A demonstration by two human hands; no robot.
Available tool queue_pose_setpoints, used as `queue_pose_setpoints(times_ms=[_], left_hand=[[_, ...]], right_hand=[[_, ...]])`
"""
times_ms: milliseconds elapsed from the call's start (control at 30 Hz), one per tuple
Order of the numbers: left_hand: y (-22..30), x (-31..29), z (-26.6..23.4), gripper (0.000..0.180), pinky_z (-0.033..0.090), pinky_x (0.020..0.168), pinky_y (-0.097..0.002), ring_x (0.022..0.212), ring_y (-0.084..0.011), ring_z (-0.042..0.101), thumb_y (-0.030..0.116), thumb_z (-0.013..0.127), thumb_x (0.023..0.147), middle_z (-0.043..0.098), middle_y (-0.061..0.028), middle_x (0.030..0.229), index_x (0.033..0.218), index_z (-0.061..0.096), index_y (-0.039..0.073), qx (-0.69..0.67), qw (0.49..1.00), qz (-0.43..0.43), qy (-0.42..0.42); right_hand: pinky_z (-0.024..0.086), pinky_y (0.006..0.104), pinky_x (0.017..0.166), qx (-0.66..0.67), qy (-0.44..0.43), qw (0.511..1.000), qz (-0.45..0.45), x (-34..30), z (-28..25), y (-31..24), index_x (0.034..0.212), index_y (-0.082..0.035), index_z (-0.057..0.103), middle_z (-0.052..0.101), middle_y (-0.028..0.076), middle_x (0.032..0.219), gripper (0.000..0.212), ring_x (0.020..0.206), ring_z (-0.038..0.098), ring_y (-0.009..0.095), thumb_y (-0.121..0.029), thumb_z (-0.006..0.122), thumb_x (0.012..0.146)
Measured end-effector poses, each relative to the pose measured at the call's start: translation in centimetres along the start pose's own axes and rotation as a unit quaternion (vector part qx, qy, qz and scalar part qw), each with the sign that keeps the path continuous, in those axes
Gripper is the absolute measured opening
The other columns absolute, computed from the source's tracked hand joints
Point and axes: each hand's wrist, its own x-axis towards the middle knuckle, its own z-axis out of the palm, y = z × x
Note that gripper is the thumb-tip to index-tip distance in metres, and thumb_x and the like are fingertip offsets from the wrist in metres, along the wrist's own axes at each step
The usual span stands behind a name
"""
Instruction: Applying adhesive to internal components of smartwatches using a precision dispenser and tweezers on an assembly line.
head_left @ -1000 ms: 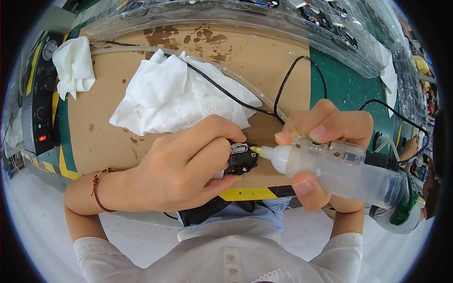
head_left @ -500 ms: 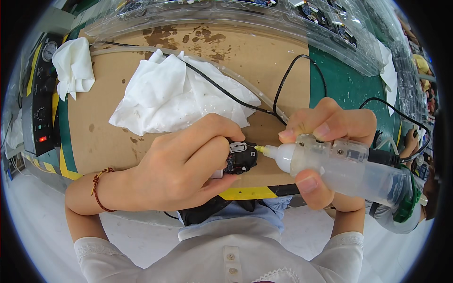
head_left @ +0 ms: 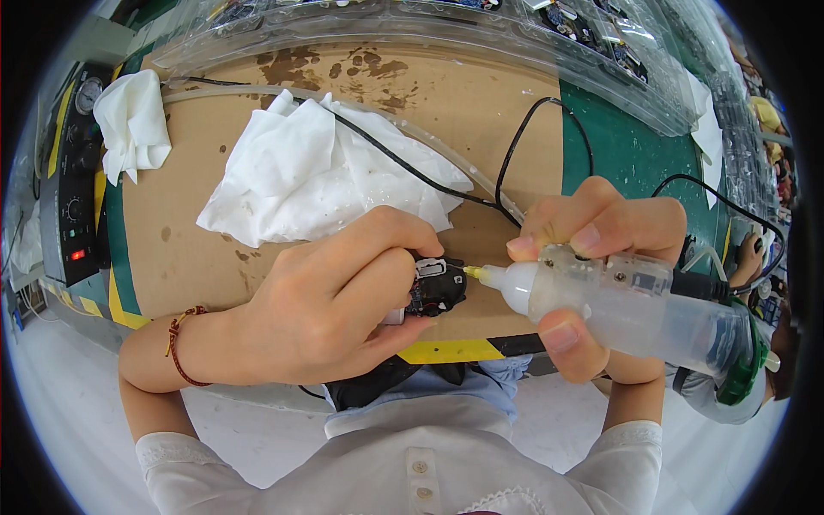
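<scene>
Between the fingertips of my left hand is a small black electronic part with a silvery rectangular piece on its upper side. My fingers cover its left end. In my right hand lies a translucent dispensing syringe, held level with its tip to the left. Its thin yellow-based needle points at the black part's upper right edge; I cannot tell whether it touches. A green cap closes the syringe's far end.
A crumpled white cloth lies beyond my hands, with a black cable and clear hose crossing it. A black dispenser box with a gauge stands at left, a second cloth against it. Clear plastic trays line the back.
Almost nothing differs. The black part and my left fingers appear shifted very slightly left; both hands keep their grips.
</scene>
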Motion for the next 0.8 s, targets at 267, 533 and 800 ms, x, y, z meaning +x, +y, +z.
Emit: queue_pose_setpoints(times_ms=[267, 533, 800], left_hand=[[-0.1, 0.0, 0.0, 0.038, 0.047, 0.05, -0.024, 0.059, -0.0151, 0.055, 0.001, 0.077, 0.063, 0.057, -0.0199, 0.097, 0.065, 0.04, 0.004, 0.01, 1.0, 0.008, -0.001], [0.0, 0.1, 0.1, 0.03, 0.051, 0.056, -0.0255, 0.073, -0.0208, 0.061, -0.004, 0.075, 0.065, 0.058, -0.0227, 0.099, 0.073, 0.046, 0.001, -0.027, 0.998, 0.03, 0.038], [-0.9, 0.0, 1.0, 0.035, 0.051, 0.059, -0.0287, 0.079, -0.0252, 0.063, -0.01, 0.07, 0.064, 0.062, -0.023, 0.105, 0.091, 0.049, -0.002, -0.109, 0.976, 0.065, 0.177]], right_hand=[[0.047, 0.0341, 0.071, 0.001, -0.016, 1.0, 0.006, 0.2, -0.2, -0.2, 0.097, -0.011, 0.036, 0.045, 0.008, 0.08, 0.048, 0.073, 0.054, 0.02, -0.016, 0.072, 0.066], [0.049, 0.0291, 0.058, -0.047, 0.172, 0.982, -0.068, 1.0, 0.4, 0.7, 0.122, -0.014, 0.032, 0.05, 0.017, 0.103, 0.06, 0.062, 0.056, 0.019, -0.036, 0.068, 0.079], [0.053, 0.029, 0.068, -0.116, -0.005, 0.987, -0.109, 1.9, 0.8, 2.0, 0.121, -0.007, 0.033, 0.037, 0.028, 0.129, 0.049, 0.073, 0.065, 0.022, 0.009, 0.056, 0.081]])
